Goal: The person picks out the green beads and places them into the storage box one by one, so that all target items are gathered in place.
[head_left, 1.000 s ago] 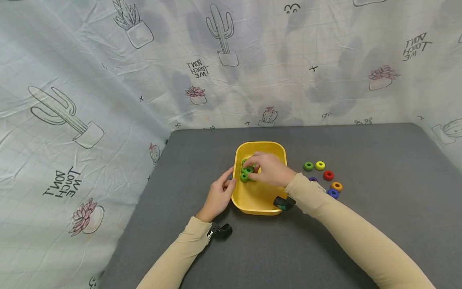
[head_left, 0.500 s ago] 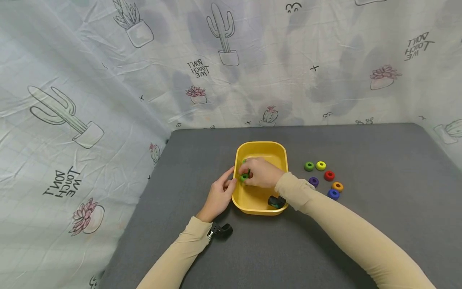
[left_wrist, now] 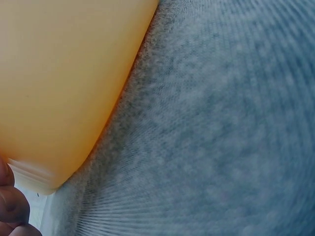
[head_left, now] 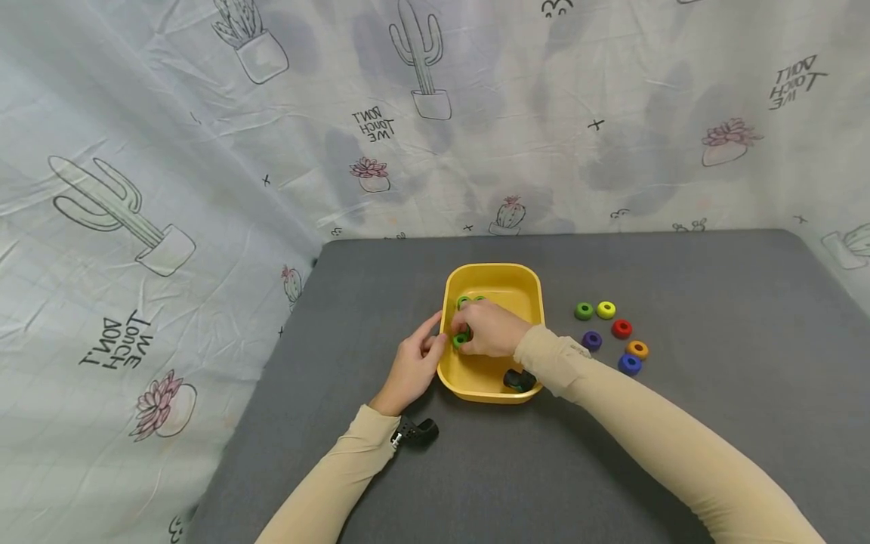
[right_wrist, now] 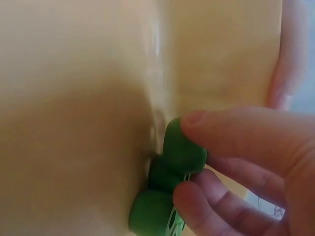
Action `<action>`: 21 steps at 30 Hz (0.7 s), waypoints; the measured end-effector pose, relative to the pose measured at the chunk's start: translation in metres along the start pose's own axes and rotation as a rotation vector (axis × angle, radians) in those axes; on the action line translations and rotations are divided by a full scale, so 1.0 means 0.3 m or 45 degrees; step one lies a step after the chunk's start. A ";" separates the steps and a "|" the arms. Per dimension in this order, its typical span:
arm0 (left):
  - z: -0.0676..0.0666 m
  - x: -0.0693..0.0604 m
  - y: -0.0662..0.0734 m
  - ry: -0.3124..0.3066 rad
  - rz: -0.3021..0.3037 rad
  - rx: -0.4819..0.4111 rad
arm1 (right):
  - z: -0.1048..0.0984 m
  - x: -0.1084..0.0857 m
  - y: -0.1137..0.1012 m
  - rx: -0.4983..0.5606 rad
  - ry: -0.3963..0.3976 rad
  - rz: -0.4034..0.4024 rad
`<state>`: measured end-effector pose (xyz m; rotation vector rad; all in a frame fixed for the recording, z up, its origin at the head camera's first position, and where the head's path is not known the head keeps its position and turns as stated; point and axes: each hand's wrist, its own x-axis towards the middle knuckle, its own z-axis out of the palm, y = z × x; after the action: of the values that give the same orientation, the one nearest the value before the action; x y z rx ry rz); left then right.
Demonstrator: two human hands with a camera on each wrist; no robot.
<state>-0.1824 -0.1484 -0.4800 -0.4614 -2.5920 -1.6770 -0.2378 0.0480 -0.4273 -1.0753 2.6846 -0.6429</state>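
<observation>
My right hand (head_left: 496,330) is inside a yellow tray (head_left: 489,395), near its left wall. Its thumb and fingers pinch a green bead (right_wrist: 183,147), with the thumb on top in the right wrist view. Two more green beads line up below it there; the nearest one (right_wrist: 151,212) shows a hole and white marks. Farther back in the tray a green bead (head_left: 464,301) shows past the knuckles; the hand hides part of the group. My left hand (head_left: 410,370) rests against the tray's left side from outside, index finger and thumb at the rim.
Right of the tray lie loose beads: green (head_left: 584,310), yellow (head_left: 606,310), red (head_left: 621,329), purple (head_left: 592,341), orange (head_left: 637,349) and blue (head_left: 630,364). Everything stands on a grey table (head_left: 714,302) with a patterned curtain (head_left: 489,128) behind and at the left.
My right hand has moved left and slightly nearer, closing its fingers at the green beads. One green bead has shifted nearer along the tray's left side. The left hand stays at the tray.
</observation>
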 end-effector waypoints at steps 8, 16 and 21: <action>-0.001 -0.002 0.002 -0.007 -0.011 0.005 | 0.005 0.002 -0.001 0.007 -0.014 0.035; 0.001 -0.002 0.002 0.005 -0.002 0.010 | 0.000 -0.002 -0.003 0.029 0.017 0.044; 0.001 -0.002 0.005 0.009 -0.007 0.010 | -0.019 -0.013 0.001 0.099 0.083 0.063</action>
<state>-0.1815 -0.1477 -0.4789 -0.4482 -2.5963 -1.6664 -0.2370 0.0526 -0.4225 -0.9816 2.7069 -0.7789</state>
